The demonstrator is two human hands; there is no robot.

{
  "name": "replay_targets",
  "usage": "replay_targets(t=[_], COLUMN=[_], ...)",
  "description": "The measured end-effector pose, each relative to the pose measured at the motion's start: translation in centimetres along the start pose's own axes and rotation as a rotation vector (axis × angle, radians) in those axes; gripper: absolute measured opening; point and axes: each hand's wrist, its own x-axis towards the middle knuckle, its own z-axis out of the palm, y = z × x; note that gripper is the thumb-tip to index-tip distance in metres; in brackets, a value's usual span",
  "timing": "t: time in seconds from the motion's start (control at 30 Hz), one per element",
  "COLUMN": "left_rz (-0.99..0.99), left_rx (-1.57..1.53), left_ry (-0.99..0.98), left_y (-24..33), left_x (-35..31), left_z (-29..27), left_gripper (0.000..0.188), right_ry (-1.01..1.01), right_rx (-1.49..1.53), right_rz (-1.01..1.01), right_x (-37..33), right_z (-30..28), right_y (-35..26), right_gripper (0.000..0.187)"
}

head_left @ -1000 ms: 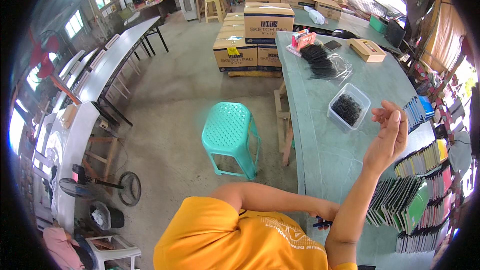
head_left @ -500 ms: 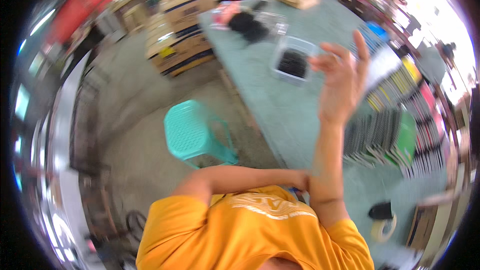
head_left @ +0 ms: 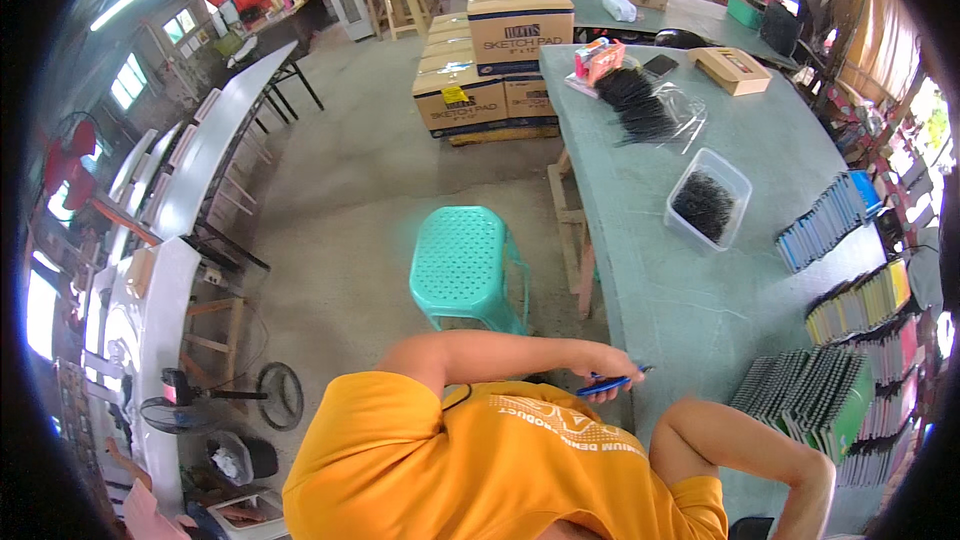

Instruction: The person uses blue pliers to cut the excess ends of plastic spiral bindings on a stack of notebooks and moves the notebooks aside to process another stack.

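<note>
Near the table's left edge my left hand [head_left: 603, 368] is closed around blue-handled pliers [head_left: 610, 385], whose dark tip points right. My right arm bends out over the table. At the lower edge my right hand [head_left: 812, 502] is turned down beside a dark object, and its fingers are out of the picture. A stack of green-covered spiral notebooks [head_left: 805, 395] lies just beyond my right forearm. Further up the table stands a clear plastic tub [head_left: 735, 202] with black, thin pieces [head_left: 703, 207] in it.
Bundled black strands [head_left: 637, 105], a plastic bag, a phone [head_left: 660, 65] and a cardboard box [head_left: 732, 70] lie on the far table. Blue [head_left: 825, 222] and yellow notebook stacks [head_left: 860, 305] line its right side. A turquoise stool [head_left: 460, 258] stands left, before stacked cartons [head_left: 520, 28].
My right hand has dropped from above the tub to the lower right edge. The view has shifted, and the pliers in my left hand now show plainly.
</note>
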Motion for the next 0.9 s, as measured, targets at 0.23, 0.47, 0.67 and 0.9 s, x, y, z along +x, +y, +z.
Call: replay_targets(t=[0.23, 0.47, 0.67, 0.9], left_rz=[0.226, -0.037, 0.115, 0.538], left_rx=[0.235, -0.03, -0.01, -0.175], left_ry=[0.089, -0.003, -0.03, 0.384], left_y=[3.0, 3.1, 9.3, 14.8], left_x=[4.3, 6.3, 14.4, 22.9], left_z=[-1.9, -1.8, 4.0, 8.5], left_gripper=[0.036, 0.042, 0.03, 0.037], right_ry=[-0.276, 0.222, 0.789, 0.835], right_rx=[-1.045, -1.538, -0.864, -0.22], right_rz=[-0.504, -0.811, -0.911, -0.092], right_x=[-7.1, -18.6, -27.5, -16.3], right_z=[5.3, 0.6, -12.2, -27.8], right_y=[-5.3, -10.9, -19.8, -14.6], right_gripper=[0.037, 0.043, 0.047, 0.045])
